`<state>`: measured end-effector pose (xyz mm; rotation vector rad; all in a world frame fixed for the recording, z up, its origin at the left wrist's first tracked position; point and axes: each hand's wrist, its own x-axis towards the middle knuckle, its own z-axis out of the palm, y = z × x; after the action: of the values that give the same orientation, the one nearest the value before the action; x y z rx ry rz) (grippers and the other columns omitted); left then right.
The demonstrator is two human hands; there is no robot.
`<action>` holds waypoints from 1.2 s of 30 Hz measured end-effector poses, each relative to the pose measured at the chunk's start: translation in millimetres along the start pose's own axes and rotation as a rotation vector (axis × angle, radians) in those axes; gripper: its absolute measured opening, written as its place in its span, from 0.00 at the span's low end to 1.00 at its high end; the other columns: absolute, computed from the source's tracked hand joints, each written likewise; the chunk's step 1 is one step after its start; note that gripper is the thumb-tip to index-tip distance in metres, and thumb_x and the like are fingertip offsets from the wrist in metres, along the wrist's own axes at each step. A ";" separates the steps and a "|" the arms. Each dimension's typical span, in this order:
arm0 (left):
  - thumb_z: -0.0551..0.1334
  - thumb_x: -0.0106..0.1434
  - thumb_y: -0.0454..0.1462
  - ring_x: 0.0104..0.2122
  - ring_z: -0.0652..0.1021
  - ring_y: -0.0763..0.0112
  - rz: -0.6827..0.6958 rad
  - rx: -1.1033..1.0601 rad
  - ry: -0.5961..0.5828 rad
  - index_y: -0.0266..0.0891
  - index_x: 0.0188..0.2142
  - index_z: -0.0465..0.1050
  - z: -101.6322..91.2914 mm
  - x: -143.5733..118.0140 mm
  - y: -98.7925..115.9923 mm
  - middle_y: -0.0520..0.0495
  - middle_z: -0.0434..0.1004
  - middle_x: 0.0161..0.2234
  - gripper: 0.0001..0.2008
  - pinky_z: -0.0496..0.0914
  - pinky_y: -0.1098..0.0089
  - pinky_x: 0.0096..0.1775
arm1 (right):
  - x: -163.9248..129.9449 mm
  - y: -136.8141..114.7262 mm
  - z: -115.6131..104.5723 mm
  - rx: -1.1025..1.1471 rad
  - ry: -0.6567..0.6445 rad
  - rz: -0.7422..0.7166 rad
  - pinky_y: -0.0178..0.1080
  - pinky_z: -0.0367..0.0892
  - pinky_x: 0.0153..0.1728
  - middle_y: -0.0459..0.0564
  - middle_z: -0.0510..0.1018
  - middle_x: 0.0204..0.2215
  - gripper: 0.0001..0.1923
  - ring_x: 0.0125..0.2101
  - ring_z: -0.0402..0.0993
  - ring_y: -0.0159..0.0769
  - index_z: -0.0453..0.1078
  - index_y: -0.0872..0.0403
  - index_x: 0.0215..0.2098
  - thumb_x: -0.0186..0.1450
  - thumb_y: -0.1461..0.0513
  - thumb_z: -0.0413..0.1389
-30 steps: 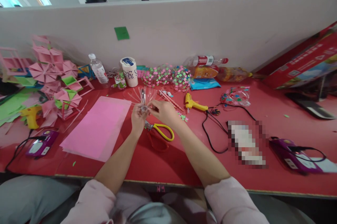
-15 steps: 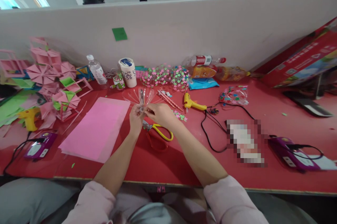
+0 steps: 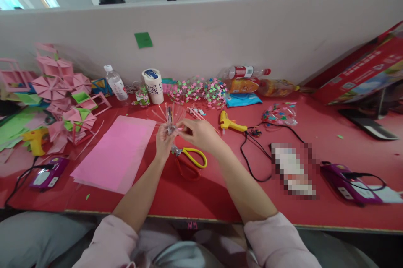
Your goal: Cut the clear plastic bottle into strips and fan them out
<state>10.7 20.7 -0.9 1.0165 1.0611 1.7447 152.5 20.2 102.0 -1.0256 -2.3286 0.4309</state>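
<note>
My left hand (image 3: 163,141) grips the base of a clear plastic piece cut into fanned-out strips (image 3: 168,115), held upright over the red table (image 3: 208,194). My right hand (image 3: 201,134) pinches that same piece from the right, fingertips at its centre. Just below both hands lie yellow-handled scissors (image 3: 192,157). A pink paper sheet (image 3: 117,154) lies flat to the left of my left hand. Thin pink sticks (image 3: 197,113) rest behind my right hand.
A yellow glue gun (image 3: 231,124) with a black cord (image 3: 250,159) lies right of my hands. A water bottle (image 3: 115,84), a white cup (image 3: 153,86), star-covered bundles (image 3: 198,91) and bottles line the partition. Pink paper models (image 3: 63,96) crowd the left; purple devices (image 3: 349,184) sit at both sides.
My right hand has lifted slightly and shifted right along the plastic piece; the left hand keeps its grip. The view has barely moved.
</note>
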 end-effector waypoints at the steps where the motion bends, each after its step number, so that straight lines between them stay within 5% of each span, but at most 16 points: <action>1: 0.71 0.47 0.41 0.31 0.78 0.75 -0.013 0.000 0.002 0.40 0.36 0.68 0.4 -0.3 0.2 0.52 0.76 0.31 0.19 0.72 0.72 0.37 | -1.2 -0.2 -4.8 0.016 -0.013 -0.007 0.30 0.55 0.27 0.43 0.75 0.23 0.05 0.24 0.67 0.27 0.72 0.54 0.35 0.60 0.67 0.57; 11: 0.71 0.49 0.40 0.31 0.80 0.73 -0.061 -0.147 -0.080 0.39 0.39 0.69 1.4 -1.3 -2.4 0.50 0.78 0.36 0.19 0.75 0.68 0.38 | -12.6 4.6 -48.6 0.204 0.138 0.051 0.32 0.61 0.28 0.43 0.73 0.23 0.05 0.24 0.66 0.28 0.71 0.54 0.29 0.62 0.63 0.54; 19: 0.71 0.49 0.40 0.29 0.80 0.73 -0.170 -0.178 -0.127 0.38 0.39 0.72 1.9 -2.0 0.4 0.50 0.78 0.34 0.18 0.75 0.70 0.35 | -4.1 5.7 -31.2 0.199 0.055 -0.092 0.34 0.63 0.34 0.47 0.76 0.27 0.06 0.29 0.69 0.31 0.73 0.54 0.30 0.62 0.66 0.55; 36: 0.72 0.48 0.41 0.27 0.79 0.75 -0.172 -0.208 -0.164 0.37 0.38 0.74 1.5 -1.8 -0.2 0.50 0.78 0.33 0.19 0.74 0.71 0.34 | 0.2 10.1 -19.2 0.107 0.074 -0.003 0.33 0.59 0.31 0.46 0.77 0.27 0.06 0.28 0.68 0.30 0.75 0.54 0.32 0.62 0.67 0.56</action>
<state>12.8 19.5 -1.0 0.8943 0.8195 1.5673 169.8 28.3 112.4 -0.9700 -2.2163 0.5026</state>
